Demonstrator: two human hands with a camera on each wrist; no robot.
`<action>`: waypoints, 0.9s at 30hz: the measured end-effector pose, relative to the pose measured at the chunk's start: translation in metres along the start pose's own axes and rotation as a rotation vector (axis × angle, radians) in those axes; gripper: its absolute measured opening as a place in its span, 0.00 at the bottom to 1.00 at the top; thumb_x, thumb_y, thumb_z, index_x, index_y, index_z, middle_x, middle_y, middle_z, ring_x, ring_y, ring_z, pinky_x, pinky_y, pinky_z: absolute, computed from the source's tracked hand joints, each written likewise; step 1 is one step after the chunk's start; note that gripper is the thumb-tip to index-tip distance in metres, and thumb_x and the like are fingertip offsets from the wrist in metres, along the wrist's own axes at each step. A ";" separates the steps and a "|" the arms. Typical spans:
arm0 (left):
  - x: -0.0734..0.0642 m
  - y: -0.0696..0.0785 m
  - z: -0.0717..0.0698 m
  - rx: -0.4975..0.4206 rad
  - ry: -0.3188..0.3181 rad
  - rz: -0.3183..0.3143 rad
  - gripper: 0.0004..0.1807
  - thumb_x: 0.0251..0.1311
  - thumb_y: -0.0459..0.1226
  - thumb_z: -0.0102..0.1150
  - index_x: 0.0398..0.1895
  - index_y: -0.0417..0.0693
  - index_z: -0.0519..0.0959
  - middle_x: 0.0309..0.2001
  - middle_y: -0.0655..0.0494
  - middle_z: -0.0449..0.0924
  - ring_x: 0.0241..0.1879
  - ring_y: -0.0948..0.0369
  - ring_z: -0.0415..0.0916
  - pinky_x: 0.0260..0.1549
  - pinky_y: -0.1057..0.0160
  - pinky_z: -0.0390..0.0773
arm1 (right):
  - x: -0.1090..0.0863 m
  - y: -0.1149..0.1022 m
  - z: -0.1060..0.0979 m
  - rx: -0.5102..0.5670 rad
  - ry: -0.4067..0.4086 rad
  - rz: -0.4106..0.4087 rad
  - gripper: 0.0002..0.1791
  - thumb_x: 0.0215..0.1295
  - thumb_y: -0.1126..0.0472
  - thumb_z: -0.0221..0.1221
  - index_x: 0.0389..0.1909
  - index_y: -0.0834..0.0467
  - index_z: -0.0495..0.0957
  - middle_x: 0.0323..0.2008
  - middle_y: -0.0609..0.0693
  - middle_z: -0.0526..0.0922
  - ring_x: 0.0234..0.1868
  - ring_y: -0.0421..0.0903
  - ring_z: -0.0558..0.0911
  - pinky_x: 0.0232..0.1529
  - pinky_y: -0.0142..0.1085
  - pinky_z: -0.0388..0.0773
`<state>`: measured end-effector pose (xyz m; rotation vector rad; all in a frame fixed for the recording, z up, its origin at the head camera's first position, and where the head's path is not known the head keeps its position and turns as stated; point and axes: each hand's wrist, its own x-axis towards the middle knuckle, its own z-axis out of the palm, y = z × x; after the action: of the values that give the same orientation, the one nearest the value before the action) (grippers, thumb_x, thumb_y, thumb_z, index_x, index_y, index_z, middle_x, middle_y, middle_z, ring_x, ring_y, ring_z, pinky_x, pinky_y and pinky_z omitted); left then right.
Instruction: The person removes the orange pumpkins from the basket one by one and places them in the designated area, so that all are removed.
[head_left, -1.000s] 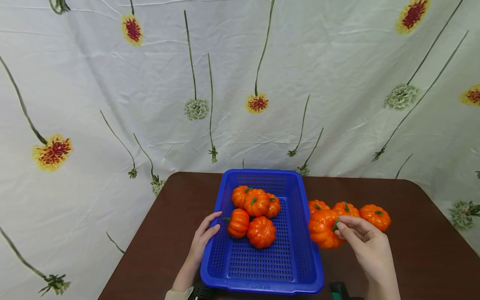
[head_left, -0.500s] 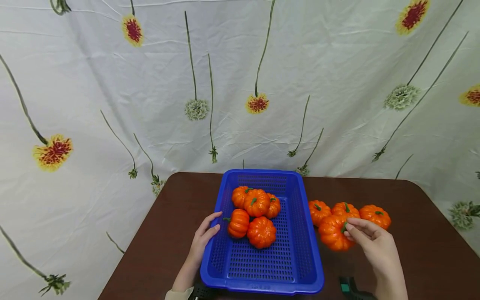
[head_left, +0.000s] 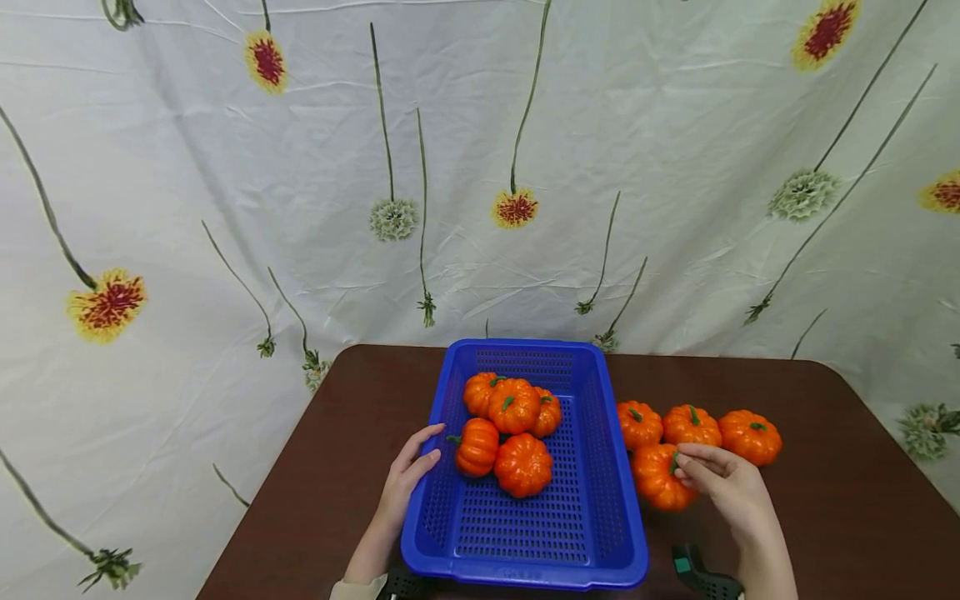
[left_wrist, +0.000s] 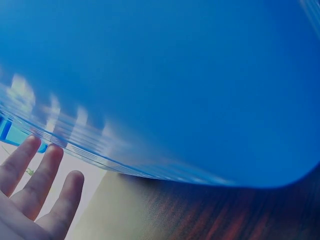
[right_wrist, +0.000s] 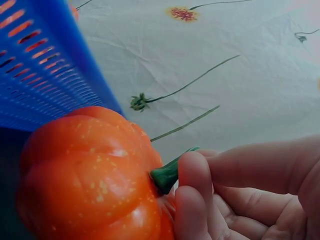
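My right hand (head_left: 727, 483) pinches the green stem (right_wrist: 167, 175) of a small orange pumpkin (head_left: 660, 477) between thumb and fingertips. That pumpkin is tilted, its stem pointing right, just right of a blue perforated basket (head_left: 636, 533). In the right wrist view, the pumpkin (right_wrist: 90, 175) fills the lower left, below the basket's side wall (right_wrist: 45, 65). Against the basket's left rim my left hand (head_left: 405, 475) rests, its fingers extended. The left wrist view shows straight fingers (left_wrist: 42, 175) beside the blue wall (left_wrist: 165, 90). Several orange pumpkins (head_left: 522, 464) lie grouped in the basket's left half.
Three more pumpkins, a left one (head_left: 640, 425), a middle one (head_left: 692, 425) and a right one (head_left: 751, 437), stand on the dark brown table (head_left: 847, 500) behind the right hand. A pale flowered cloth (head_left: 465, 267) hangs behind the table's back edge.
My right hand carried the pinched pumpkin a little right, then slightly back left and nearer to me. It was tilted throughout. The left hand and basket stayed put.
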<state>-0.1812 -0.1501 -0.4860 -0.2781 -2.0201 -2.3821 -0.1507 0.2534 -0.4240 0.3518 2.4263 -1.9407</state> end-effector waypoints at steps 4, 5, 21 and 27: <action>0.000 0.000 0.000 -0.005 0.002 -0.007 0.22 0.67 0.34 0.44 0.63 0.37 0.64 0.61 0.34 0.63 0.48 0.45 0.74 0.42 0.48 0.77 | 0.005 0.005 0.003 0.013 -0.021 0.043 0.23 0.64 0.63 0.58 0.55 0.74 0.71 0.33 0.46 0.83 0.31 0.39 0.81 0.37 0.31 0.79; 0.000 0.000 0.000 -0.005 0.003 -0.009 0.22 0.67 0.34 0.45 0.63 0.37 0.64 0.60 0.34 0.63 0.48 0.45 0.74 0.42 0.48 0.78 | 0.007 0.006 0.003 0.015 -0.026 0.053 0.23 0.64 0.63 0.58 0.55 0.74 0.70 0.34 0.46 0.83 0.31 0.39 0.81 0.37 0.31 0.79; 0.000 -0.001 -0.001 -0.008 -0.005 -0.006 0.22 0.67 0.34 0.45 0.63 0.38 0.64 0.60 0.35 0.64 0.48 0.44 0.74 0.42 0.46 0.77 | 0.019 0.024 0.016 0.031 -0.012 0.079 0.21 0.63 0.66 0.57 0.52 0.76 0.72 0.30 0.47 0.83 0.28 0.39 0.80 0.32 0.30 0.79; 0.000 -0.001 -0.001 -0.005 -0.004 -0.006 0.22 0.67 0.34 0.45 0.63 0.38 0.64 0.61 0.35 0.63 0.48 0.44 0.74 0.43 0.45 0.76 | 0.022 0.025 0.021 0.025 0.043 0.104 0.24 0.63 0.63 0.59 0.55 0.74 0.70 0.29 0.47 0.83 0.28 0.37 0.80 0.31 0.28 0.78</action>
<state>-0.1815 -0.1507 -0.4870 -0.2782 -2.0202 -2.3918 -0.1707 0.2415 -0.4563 0.5141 2.3590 -1.9418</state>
